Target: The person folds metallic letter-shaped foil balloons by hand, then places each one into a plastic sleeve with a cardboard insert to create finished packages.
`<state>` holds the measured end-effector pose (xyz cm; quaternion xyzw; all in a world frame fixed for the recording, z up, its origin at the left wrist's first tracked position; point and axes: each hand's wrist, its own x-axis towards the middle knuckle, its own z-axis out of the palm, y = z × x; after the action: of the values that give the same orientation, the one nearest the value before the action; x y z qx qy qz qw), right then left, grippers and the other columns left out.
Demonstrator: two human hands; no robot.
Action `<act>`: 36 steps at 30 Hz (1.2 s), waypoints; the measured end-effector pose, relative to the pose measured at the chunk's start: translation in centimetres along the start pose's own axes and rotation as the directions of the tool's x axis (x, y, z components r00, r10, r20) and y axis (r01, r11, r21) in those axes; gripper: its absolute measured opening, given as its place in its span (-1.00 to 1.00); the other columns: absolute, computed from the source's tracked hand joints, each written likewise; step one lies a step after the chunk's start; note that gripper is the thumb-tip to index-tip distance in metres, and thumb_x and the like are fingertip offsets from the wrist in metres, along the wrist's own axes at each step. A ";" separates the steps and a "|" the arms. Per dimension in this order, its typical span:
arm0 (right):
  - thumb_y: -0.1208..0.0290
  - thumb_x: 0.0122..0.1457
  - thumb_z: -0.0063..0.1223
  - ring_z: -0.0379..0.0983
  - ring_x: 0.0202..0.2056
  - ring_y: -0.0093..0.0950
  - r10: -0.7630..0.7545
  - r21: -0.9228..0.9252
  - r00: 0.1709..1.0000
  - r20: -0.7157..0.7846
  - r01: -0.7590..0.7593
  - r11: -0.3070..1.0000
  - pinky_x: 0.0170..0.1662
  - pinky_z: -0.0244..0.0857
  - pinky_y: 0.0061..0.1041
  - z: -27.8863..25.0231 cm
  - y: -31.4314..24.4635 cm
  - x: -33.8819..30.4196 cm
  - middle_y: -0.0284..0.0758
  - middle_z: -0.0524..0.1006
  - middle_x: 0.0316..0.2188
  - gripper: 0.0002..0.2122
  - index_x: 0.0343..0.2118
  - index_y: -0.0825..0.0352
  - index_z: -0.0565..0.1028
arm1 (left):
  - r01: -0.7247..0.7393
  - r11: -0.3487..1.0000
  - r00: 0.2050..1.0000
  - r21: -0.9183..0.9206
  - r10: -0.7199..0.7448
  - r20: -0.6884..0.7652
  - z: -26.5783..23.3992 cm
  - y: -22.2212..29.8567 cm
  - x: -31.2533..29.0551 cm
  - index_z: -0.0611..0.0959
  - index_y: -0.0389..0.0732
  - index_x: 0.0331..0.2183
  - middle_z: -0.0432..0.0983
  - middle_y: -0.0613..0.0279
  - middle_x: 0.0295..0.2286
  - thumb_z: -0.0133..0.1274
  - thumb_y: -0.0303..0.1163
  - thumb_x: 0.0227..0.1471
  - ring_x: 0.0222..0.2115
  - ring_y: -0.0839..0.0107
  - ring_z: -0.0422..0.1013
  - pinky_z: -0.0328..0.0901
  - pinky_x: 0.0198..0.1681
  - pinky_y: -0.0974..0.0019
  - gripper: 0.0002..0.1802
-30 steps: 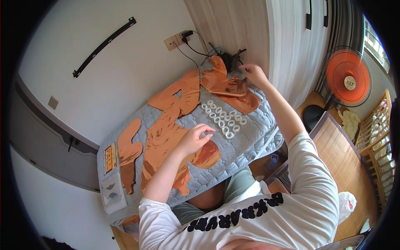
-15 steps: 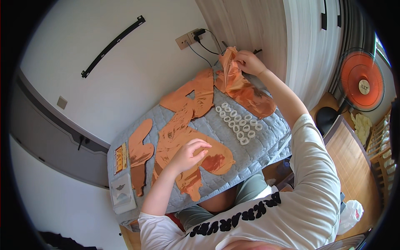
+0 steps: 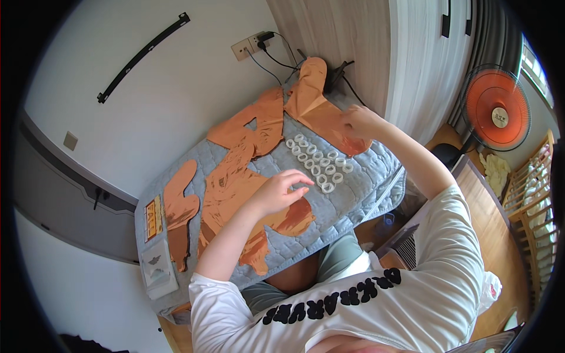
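Note:
My left hand (image 3: 283, 192) hovers over the large flat copper-coloured foil balloon (image 3: 235, 188), its fingers loosely curved and apart with nothing in them. At the far right, my right hand (image 3: 361, 122) is at the side of another flat copper foil balloon (image 3: 315, 110); its fingers are blurred, so I cannot tell whether they grip it. Between the two balloons lie several small white ribbon-like rolls (image 3: 318, 156) in rows. A smaller copper balloon piece (image 3: 179, 200) rests at the left.
Everything lies on a grey quilted mattress (image 3: 350, 203). At its left end are a picture card (image 3: 155, 219) and a white pack (image 3: 159, 276). Black cables (image 3: 279, 62) run from a wall socket behind the far end. An orange fan (image 3: 497, 109) stands at the right.
My right hand has moved from the far balloon's upper end down towards its lower right. That balloon now lies flatter. My left hand stays over the large balloon, slightly shifted towards the rolls.

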<state>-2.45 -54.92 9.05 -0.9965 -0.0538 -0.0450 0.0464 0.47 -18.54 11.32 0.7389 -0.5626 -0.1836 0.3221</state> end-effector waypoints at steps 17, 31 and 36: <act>0.42 0.17 0.21 0.57 -0.22 -0.24 -0.112 0.360 0.948 -0.299 0.221 0.907 -0.11 0.43 -0.33 4.6 0.9 -7.3 -0.22 0.66 -0.25 -0.84 -0.24 0.33 0.67 | -0.047 0.942 0.981 0.331 0.106 -0.161 5.9 -2.3 14.7 0.69 -0.18 -0.10 0.57 0.11 -0.09 0.17 -0.27 0.09 -0.05 0.15 0.49 0.39 0.02 0.17 -0.67; 0.30 0.15 0.29 0.57 -0.38 -0.43 0.203 0.753 0.964 -0.174 -0.003 0.658 -0.25 0.39 -0.45 5.8 1.8 -6.1 -0.22 0.66 -0.42 -0.78 -0.28 0.37 0.66 | 0.061 0.980 0.982 0.187 -0.025 -0.187 6.7 -3.9 17.1 0.70 -0.25 -0.14 0.64 0.04 -0.22 0.17 -0.22 0.14 -0.19 0.15 0.56 0.41 -0.11 0.20 -0.66; 0.49 0.23 0.17 0.56 -0.34 -0.55 0.219 0.767 0.938 -0.267 0.069 0.638 -0.22 0.43 -0.51 7.2 2.2 -6.1 -0.31 0.66 -0.33 -0.87 -0.21 0.42 0.61 | 0.120 0.946 0.976 0.302 -0.057 -0.210 7.1 -3.6 17.8 0.72 -0.21 -0.21 0.66 0.05 -0.33 0.12 -0.19 0.15 -0.29 0.10 0.57 0.42 -0.19 0.16 -0.69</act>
<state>-7.60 -57.04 1.14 -0.8606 -0.0170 -0.1849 0.4743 3.88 -36.77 5.31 0.8197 -0.5158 -0.0321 0.2469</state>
